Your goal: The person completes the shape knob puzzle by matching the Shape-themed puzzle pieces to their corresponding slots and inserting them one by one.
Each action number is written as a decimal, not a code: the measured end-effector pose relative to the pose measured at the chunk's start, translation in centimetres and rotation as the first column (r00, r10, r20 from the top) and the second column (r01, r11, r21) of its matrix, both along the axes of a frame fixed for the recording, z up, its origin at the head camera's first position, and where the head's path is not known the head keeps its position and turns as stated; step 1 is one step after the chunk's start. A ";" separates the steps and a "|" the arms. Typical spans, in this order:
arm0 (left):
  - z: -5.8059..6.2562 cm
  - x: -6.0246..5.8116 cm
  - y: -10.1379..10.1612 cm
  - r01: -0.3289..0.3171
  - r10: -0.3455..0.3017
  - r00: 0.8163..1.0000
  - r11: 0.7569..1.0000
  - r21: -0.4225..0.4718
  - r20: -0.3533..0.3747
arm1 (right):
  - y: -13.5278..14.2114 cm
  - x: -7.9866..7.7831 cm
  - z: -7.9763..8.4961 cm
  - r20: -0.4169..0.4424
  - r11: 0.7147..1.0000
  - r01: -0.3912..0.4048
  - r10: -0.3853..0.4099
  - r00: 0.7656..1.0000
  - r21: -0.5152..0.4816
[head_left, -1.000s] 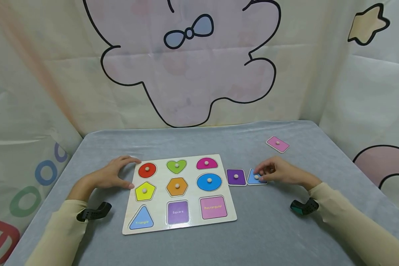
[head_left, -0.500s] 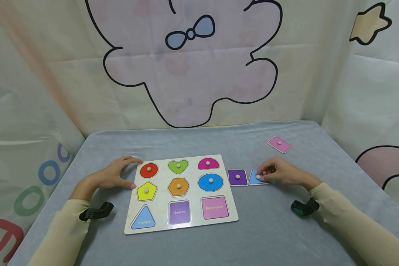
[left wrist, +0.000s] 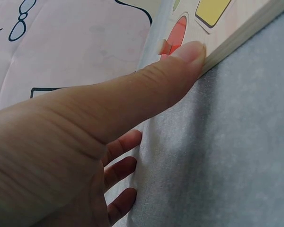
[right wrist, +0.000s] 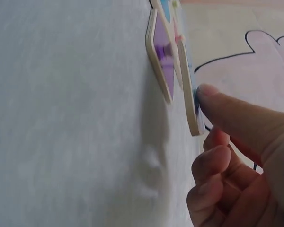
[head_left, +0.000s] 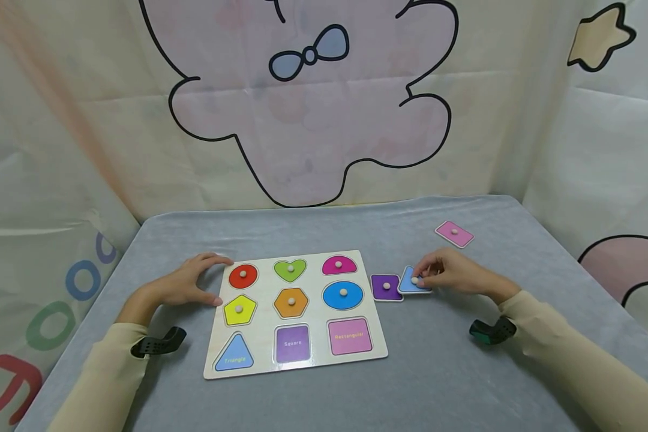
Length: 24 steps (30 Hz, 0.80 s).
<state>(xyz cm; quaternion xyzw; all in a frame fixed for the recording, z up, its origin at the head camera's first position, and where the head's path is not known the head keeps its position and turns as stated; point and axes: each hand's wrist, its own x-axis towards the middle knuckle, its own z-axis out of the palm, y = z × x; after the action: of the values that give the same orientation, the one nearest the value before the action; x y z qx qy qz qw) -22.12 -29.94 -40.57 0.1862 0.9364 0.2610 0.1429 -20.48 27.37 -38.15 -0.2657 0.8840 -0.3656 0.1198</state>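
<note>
My right hand (head_left: 453, 273) pinches the knob of a blue triangle puzzle piece (head_left: 407, 281). In the right wrist view the triangle piece (right wrist: 189, 90) is lifted off the cloth. Its left corner overlaps the purple square piece (head_left: 379, 288), which lies against the right edge of the white puzzle board (head_left: 315, 305). My left hand (head_left: 180, 282) rests at the board's left edge, thumb and fingers spread. The left wrist view has the thumb (left wrist: 189, 52) on the board's edge near the red circle piece. Triangle, square and rectangle recesses along the board's near row show printed words.
A pink rectangle piece (head_left: 455, 234) lies toward the back right of the grey tablecloth (head_left: 426, 372). Knobbed pieces fill the board's upper two rows, among them an orange hexagon (head_left: 290, 309) and a blue oval (head_left: 335, 297). A printed curtain hangs behind the table.
My right hand has raised the triangle piece off the cloth and shifted it slightly left, toward the purple square. The left hand stays at the board's edge.
</note>
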 end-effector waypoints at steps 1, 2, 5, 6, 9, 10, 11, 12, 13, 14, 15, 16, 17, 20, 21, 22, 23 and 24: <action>0.0 0.0 0.0 0.001 -0.001 1.000 1.000 0.000 0.000 | -0.3 0.0 0.1 -0.002 1.000 0.001 -0.001 1.000 0.005; -0.1 0.0 0.0 0.000 0.000 1.000 1.000 0.000 0.002 | -0.6 0.0 0.1 -0.007 1.000 0.002 -0.002 1.000 0.007; -0.2 0.0 -0.1 -0.001 0.001 1.000 1.000 -0.002 0.004 | -1.5 0.0 0.3 -0.010 1.000 0.001 -0.001 1.000 0.013; -0.2 0.0 0.0 -0.001 0.001 1.000 1.000 -0.004 0.004 | -1.8 0.0 0.3 -0.012 1.000 0.000 0.000 1.000 0.017; -0.2 0.0 0.1 -0.002 0.002 1.000 1.000 -0.004 0.007 | -2.8 0.1 0.5 -0.011 1.000 -0.008 0.008 1.000 0.024; -0.2 0.0 0.1 -0.002 0.002 1.000 1.000 -0.002 0.007 | -3.1 0.1 0.5 -0.009 1.000 -0.014 0.014 1.000 0.022; -0.3 0.0 0.2 -0.004 0.004 1.000 1.000 -0.001 0.009 | -3.5 0.1 0.5 -0.004 1.000 -0.018 0.018 1.000 0.018; -0.3 0.0 0.2 -0.005 0.005 1.000 1.000 -0.002 0.009 | -3.8 0.2 0.6 -0.003 1.000 -0.023 0.023 1.000 0.015; -0.3 0.0 0.2 -0.006 0.006 1.000 1.000 0.000 0.011 | -4.2 0.2 0.6 -0.002 1.000 -0.029 0.029 1.000 0.014; -0.2 0.0 0.3 -0.007 0.007 1.000 1.000 -0.001 0.012 | -4.6 0.3 0.7 -0.004 0.999 -0.033 0.033 0.999 0.012; -0.2 0.0 0.3 -0.007 0.007 1.000 1.000 -0.001 0.013 | -5.0 0.3 0.7 -0.006 0.999 -0.038 0.038 0.999 0.009; -0.2 0.0 0.3 -0.007 0.007 1.000 1.000 -0.002 0.015 | -5.4 0.4 0.7 -0.006 0.999 -0.041 0.041 0.999 0.011; -0.2 0.0 0.2 -0.007 0.007 1.000 1.000 -0.003 0.014 | -5.8 0.5 0.7 -0.006 0.999 -0.045 0.045 0.999 0.015; 0.0 0.0 0.1 -0.009 0.009 1.000 1.000 -0.006 0.015 | -7.0 0.7 0.9 0.008 0.998 -0.057 0.057 0.998 0.016; 0.1 0.0 0.1 -0.009 0.009 1.000 1.000 -0.007 0.014 | -7.3 0.8 0.9 0.014 0.998 -0.062 0.062 0.998 0.011; 0.1 0.0 0.1 -0.008 0.008 1.000 1.000 -0.007 0.015 | -7.7 0.8 0.8 0.023 0.998 -0.065 0.065 0.998 0.007; 0.1 0.0 0.1 -0.008 0.008 1.000 1.000 -0.010 0.016 | -8.0 0.9 0.8 0.031 0.998 -0.069 0.069 0.997 0.000; 0.0 0.0 0.1 -0.007 0.007 1.000 1.000 -0.010 0.017 | -8.2 0.9 0.6 0.037 0.997 -0.072 0.072 0.997 -0.009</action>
<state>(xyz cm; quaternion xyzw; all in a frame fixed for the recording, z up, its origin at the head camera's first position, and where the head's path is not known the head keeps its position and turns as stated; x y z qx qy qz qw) -22.11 -29.89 -40.52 0.1799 0.9371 0.2583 0.1507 -19.61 19.13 -37.52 -0.2911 0.8701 -0.3691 0.1484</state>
